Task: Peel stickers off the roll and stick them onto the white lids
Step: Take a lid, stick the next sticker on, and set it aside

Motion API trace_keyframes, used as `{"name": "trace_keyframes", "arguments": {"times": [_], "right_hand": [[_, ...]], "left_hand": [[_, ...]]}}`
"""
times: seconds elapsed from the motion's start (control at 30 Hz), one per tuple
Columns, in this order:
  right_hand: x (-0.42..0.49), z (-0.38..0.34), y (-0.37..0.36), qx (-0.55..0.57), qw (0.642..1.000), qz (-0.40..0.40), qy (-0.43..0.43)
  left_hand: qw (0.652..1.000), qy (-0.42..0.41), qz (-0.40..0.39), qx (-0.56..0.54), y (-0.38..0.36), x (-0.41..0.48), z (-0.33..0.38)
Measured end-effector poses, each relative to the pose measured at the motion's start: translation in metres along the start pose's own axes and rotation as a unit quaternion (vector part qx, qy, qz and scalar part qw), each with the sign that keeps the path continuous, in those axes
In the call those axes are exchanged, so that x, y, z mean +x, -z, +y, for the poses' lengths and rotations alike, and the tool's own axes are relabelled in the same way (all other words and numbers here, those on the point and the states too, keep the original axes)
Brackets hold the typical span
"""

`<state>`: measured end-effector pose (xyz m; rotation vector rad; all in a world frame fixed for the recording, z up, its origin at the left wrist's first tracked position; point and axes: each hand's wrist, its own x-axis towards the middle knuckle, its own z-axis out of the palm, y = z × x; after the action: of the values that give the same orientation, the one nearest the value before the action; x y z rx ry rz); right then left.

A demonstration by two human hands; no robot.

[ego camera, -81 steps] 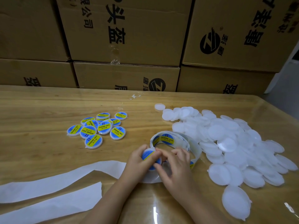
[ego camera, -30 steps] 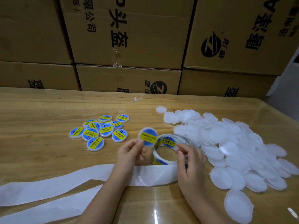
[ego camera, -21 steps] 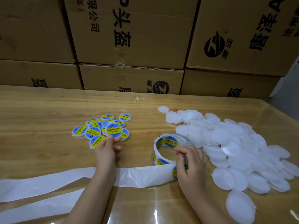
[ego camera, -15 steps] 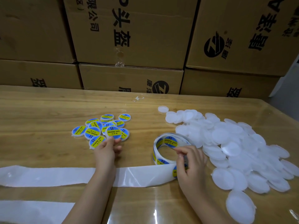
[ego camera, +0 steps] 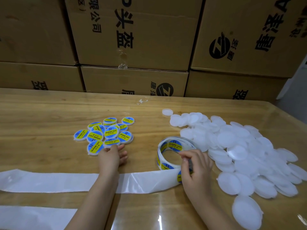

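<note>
Head view: left hand point(ego camera: 111, 157) slack-fingered against stickered lids point(ego camera: 94, 136), right hand point(ego camera: 196, 168) pinched on sticker roll point(ego camera: 169, 146), closed cartons point(ego camera: 132, 39) behind.

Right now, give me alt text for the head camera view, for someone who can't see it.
On a wooden table, a person's left hand touches a cluster of labelled lids while the right hand pinches the sticker roll. Plain white lids are piled at right, empty backing strip trails left, and cardboard boxes stand behind.

Glossy wooden table point(ego camera: 41, 117); stacked printed cardboard boxes point(ego camera: 132, 35) behind.
</note>
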<state>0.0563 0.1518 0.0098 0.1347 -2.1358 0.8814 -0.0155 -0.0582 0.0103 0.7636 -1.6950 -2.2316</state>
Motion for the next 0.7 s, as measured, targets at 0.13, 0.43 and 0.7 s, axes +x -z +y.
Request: {"name": "trace_keyframes", "arguments": {"times": [0.13, 0.43, 0.7], "right_hand": [[0.0, 0.001, 0.0, -0.004, 1.0, 0.002, 0.0], [0.002, 0.0, 0.001, -0.008, 1.0, 0.003, -0.001], [0.002, 0.001, -0.001, -0.013, 1.0, 0.005, -0.001]], "left_hand": [[0.999, -0.025, -0.009, 0.04, -0.003, -0.002, -0.001], [0.986, -0.01, -0.04, 0.163, 0.0, -0.005, 0.005], [0.903, -0.169, 0.024, 0.393, 0.016, -0.003, 0.008]]}}
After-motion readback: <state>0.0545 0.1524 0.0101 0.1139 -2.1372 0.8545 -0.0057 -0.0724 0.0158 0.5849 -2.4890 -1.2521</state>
